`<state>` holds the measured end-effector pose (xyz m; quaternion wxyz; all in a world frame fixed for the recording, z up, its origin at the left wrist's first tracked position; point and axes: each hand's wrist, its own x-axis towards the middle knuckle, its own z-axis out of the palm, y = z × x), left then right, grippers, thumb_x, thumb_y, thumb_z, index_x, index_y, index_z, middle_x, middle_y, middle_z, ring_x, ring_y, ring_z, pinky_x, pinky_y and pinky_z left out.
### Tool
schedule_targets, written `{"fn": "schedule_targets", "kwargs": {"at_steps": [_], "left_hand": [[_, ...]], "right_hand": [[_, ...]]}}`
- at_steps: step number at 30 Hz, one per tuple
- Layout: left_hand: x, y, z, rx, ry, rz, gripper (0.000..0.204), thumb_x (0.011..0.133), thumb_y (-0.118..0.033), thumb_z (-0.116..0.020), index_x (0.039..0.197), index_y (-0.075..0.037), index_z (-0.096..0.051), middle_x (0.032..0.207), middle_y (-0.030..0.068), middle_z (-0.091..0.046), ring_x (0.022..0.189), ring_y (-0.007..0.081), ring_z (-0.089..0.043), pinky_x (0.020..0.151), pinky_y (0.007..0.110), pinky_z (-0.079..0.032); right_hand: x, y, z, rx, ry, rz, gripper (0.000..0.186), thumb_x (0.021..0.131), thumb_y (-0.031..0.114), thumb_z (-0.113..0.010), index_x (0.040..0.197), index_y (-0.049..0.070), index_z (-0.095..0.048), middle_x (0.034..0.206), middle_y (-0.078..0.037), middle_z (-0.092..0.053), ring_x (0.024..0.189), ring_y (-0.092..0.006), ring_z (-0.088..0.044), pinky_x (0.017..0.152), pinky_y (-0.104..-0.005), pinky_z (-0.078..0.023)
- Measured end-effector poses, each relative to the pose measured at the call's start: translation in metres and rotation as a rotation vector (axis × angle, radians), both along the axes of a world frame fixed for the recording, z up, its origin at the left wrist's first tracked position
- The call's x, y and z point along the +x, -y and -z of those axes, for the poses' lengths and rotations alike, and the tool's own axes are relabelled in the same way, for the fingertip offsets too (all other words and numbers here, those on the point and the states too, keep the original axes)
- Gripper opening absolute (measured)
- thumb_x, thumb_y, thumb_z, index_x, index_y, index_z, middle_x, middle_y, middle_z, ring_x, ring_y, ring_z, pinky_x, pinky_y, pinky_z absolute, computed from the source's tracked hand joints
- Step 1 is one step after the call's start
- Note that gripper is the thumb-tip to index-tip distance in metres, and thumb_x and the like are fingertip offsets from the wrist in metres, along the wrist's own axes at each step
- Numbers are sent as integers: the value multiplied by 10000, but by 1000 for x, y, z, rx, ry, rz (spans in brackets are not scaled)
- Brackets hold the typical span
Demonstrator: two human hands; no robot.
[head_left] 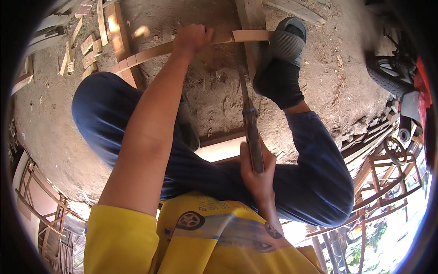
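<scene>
The left hand (194, 39) is clamped on a long, narrow strip of light-brown wood (155, 53), fingers curled over it. The right hand (258, 169) is wrapped around the handle of a slender saw with a dark metal blade (248, 109), which points away from the body toward the strip; its far end is blurred, so contact cannot be told. The strip lies crosswise above the brown dirt ground (328, 77), over two thick wooden beams (252, 18), its right end at a grey ribbed slide sandal (286, 45) worn over a black sock (279, 75).
</scene>
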<state>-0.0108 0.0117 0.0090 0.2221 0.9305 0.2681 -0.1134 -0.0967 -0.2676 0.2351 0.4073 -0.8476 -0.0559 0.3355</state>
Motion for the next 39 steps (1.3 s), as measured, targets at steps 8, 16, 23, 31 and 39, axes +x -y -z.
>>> {"fn": "schedule_targets", "kwargs": {"at_steps": [8,16,23,31,39], "left_hand": [[2,0,18,57,49,46,557,939,-438,-344,851,-23,-705,874,204,-679,810,371,-661,777,451,-543],[6,12,-4,15,37,15,545,932,-417,-338,864,-23,-708,874,215,-675,817,373,-662,778,456,-538],[4,7,6,27,77,16,534,928,-406,-339,845,-28,-707,883,212,-674,857,375,-649,790,463,-527],[1,10,6,13,59,35,535,919,-403,-349,813,-15,-701,867,219,-670,841,371,-648,784,459,-528],[7,6,5,25,95,23,563,923,-417,-362,751,2,-696,805,225,-670,775,384,-660,757,468,-536]], "right_hand": [[33,-22,26,51,-4,76,124,896,44,-585,799,-34,-587,575,-36,-503,547,-57,-433,469,-269,-340],[-13,37,-10,-7,128,31,54,855,9,-607,849,-43,-594,599,-67,-550,530,-94,-488,477,-291,-393],[-20,24,-4,15,72,44,184,897,62,-611,750,-24,-543,569,7,-461,537,-30,-382,457,-266,-306],[15,-9,14,55,-53,89,88,881,23,-593,821,-41,-584,588,-26,-507,569,-41,-442,476,-250,-342],[-13,28,10,40,144,23,153,903,78,-605,805,-35,-573,607,-15,-492,578,-35,-419,487,-253,-339]]}}
